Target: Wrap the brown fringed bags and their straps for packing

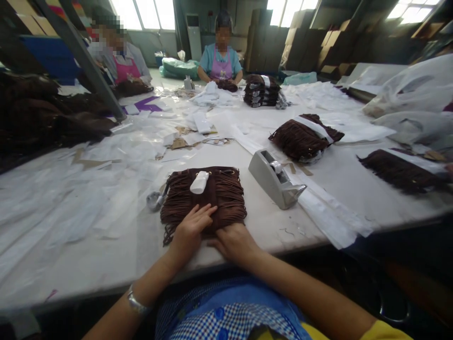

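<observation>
A dark brown fringed bag lies flat on the table before me, with a small white wrapped piece on its upper middle. At its left edge sits a grey, plastic-wrapped bit. My left hand rests on the bag's lower middle, fingers stretched out over the fringe. Close beside it, my right hand is at the bag's front edge. Its fingertips are hidden by the bag, and its thumb points left. To the right of the bag stands a grey tape dispenser.
White strips run behind the dispenser to the table edge. More fringed bags with white bands lie right; a stack stands farther back. Plastic sleeves cover the left side. Two co-workers sit across the table.
</observation>
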Tool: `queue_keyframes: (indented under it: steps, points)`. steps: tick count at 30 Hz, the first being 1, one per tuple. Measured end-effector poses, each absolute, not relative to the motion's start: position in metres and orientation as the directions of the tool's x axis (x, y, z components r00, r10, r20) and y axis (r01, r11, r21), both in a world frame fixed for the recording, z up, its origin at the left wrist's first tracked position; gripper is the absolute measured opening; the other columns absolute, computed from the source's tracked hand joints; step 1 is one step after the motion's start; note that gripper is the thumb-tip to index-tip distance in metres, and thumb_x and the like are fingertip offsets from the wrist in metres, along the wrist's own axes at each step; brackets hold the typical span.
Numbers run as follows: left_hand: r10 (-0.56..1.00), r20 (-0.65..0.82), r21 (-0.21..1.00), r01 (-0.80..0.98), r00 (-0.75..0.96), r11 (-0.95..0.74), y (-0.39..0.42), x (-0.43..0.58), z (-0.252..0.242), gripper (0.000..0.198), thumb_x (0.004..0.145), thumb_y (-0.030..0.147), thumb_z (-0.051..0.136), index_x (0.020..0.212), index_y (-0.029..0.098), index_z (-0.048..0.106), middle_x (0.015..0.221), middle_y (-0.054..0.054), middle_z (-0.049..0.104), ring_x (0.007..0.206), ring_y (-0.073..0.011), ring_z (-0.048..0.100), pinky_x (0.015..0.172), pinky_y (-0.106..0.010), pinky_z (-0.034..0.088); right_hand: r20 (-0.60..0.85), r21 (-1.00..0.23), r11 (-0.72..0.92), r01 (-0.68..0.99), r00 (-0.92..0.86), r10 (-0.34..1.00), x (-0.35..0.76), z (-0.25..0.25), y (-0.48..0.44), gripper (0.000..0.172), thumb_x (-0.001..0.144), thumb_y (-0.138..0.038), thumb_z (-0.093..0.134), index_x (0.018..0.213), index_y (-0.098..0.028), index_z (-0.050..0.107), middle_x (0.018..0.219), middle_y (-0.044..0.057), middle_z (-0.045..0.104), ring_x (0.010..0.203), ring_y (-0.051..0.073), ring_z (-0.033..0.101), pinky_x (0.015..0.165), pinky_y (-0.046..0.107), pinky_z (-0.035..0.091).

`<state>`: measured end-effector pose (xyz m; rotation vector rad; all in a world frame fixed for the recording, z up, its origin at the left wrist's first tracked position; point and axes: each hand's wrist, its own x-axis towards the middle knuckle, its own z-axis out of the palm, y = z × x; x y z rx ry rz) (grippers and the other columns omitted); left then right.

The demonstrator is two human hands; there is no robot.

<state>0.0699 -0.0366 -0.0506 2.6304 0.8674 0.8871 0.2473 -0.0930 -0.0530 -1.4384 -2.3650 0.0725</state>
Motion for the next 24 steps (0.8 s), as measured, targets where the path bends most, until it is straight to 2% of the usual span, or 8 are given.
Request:
queue_keyframes:
  steps: [3, 5, 7, 11, 15, 19, 22, 24]
  points:
    - [0.609, 0.351, 0.334, 0.512, 0.711, -0.791, -0.040, 0.066, -0.048, 0.047, 0.081, -0.003, 0.034, 0.113, 0.020, 0.060, 0.139, -0.008, 0.057, 0.133, -0.0213, 0.048, 0.112, -0.050, 0.038, 0.246, -0.318, 0.360, 0.877, -0.291, 0.925, 0.271, -0.050, -0.111, 0.024, 0.090, -0.041, 0.063, 0.088, -0.018, 0.068, 0.083, 0.009, 0.070, 0.077, 0.024, 0.067, 0.071, 0.034, 0.052]
    - [0.579, 0.263, 0.283, 0.513, 0.771, -0.811, -0.040, 0.061, -0.044, 0.065, 0.079, -0.004, 0.035, 0.136, 0.024, 0.048, 0.148, -0.006, 0.047, 0.140, -0.0210, 0.039, 0.114, -0.049, 0.035, 0.272, -0.398, 0.304, 0.866, -0.205, 0.940, 0.289, -0.045, -0.121, 0.021, 0.092, -0.037, 0.061, 0.098, -0.018, 0.067, 0.095, 0.010, 0.072, 0.088, 0.025, 0.067, 0.080, 0.036, 0.053]
    - [0.539, 0.187, 0.234, 0.495, 0.822, -0.837, -0.040, 0.058, -0.039, 0.076, 0.077, -0.004, 0.038, 0.147, 0.028, 0.036, 0.155, -0.004, 0.037, 0.145, -0.0223, 0.029, 0.116, -0.049, 0.031, 0.315, -0.474, 0.290, 0.832, -0.147, 0.938, 0.305, -0.038, -0.129, 0.024, 0.093, -0.035, 0.059, 0.109, -0.018, 0.065, 0.107, 0.011, 0.071, 0.098, 0.026, 0.066, 0.087, 0.038, 0.054]
    - [0.535, 0.164, 0.168, 0.511, 0.829, -0.843, -0.041, 0.061, -0.040, 0.077, 0.077, -0.002, 0.042, 0.148, 0.027, 0.036, 0.157, -0.005, 0.033, 0.146, -0.0269, 0.025, 0.116, -0.052, 0.029, 0.475, -0.501, 0.294, 0.814, -0.025, 0.879, 0.316, -0.023, -0.137, 0.028, 0.094, -0.028, 0.057, 0.120, -0.017, 0.062, 0.114, 0.012, 0.069, 0.107, 0.026, 0.064, 0.094, 0.040, 0.053]
    - [0.589, 0.286, 0.137, 0.576, 0.756, -0.806, -0.045, 0.075, -0.053, 0.059, 0.085, 0.001, 0.041, 0.141, 0.022, 0.048, 0.150, -0.009, 0.044, 0.142, -0.0304, 0.033, 0.112, -0.057, 0.033, 0.604, -0.359, 0.515, 0.778, -0.227, 0.764, 0.304, -0.021, -0.126, 0.028, 0.094, -0.013, 0.053, 0.118, -0.022, 0.064, 0.113, 0.005, 0.071, 0.113, 0.021, 0.060, 0.106, 0.041, 0.044]
    - [0.612, 0.342, 0.272, 0.548, 0.713, -0.791, -0.047, 0.074, -0.052, 0.059, 0.086, 0.001, 0.040, 0.140, 0.023, 0.049, 0.147, -0.009, 0.048, 0.141, -0.0270, 0.037, 0.114, -0.057, 0.031, 0.567, -0.174, 0.691, 0.702, -0.503, 0.653, 0.295, -0.036, -0.096, 0.028, 0.095, -0.012, 0.052, 0.119, -0.020, 0.063, 0.114, 0.006, 0.069, 0.111, 0.022, 0.058, 0.110, 0.044, 0.039]
    - [0.608, 0.334, 0.452, 0.444, 0.720, -0.774, -0.047, 0.059, -0.042, 0.064, 0.085, 0.003, 0.046, 0.146, 0.023, 0.040, 0.146, -0.009, 0.049, 0.139, -0.0219, 0.040, 0.117, -0.050, 0.031, 0.520, -0.154, 0.729, 0.668, -0.572, 0.634, 0.299, -0.042, -0.075, 0.023, 0.095, -0.010, 0.050, 0.110, -0.017, 0.066, 0.105, 0.007, 0.069, 0.099, 0.020, 0.059, 0.100, 0.039, 0.047]
    - [0.607, 0.355, 0.508, 0.398, 0.711, -0.764, -0.047, 0.047, -0.037, 0.057, 0.088, 0.011, 0.054, 0.142, 0.022, 0.044, 0.144, -0.009, 0.051, 0.136, -0.0212, 0.045, 0.115, -0.045, 0.037, 0.505, -0.142, 0.756, 0.639, -0.609, 0.611, 0.303, -0.040, -0.068, 0.017, 0.094, -0.013, 0.053, 0.104, -0.017, 0.067, 0.100, 0.006, 0.069, 0.094, 0.020, 0.059, 0.092, 0.035, 0.050]
